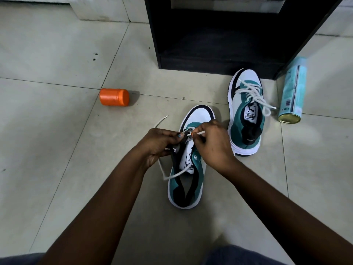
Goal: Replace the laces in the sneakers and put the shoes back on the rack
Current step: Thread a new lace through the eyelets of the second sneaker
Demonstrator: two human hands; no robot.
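The white lace [172,175] is being threaded through the near sneaker [188,165] on the floor; its tip is pinched by the right hand [212,144], while the eyelet flap is gripped by the left hand [158,143]. A pull-through is judged next.

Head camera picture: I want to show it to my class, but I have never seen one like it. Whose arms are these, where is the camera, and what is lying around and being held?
No machine here: a person wears a camera on the head, looking down at their own arms. The left hand and right hand pinch a white lace at the near sneaker on the tiled floor. The second sneaker, already laced, stands beside it. An orange jar and a light blue spray can lie on their sides. The dark rack stands behind.
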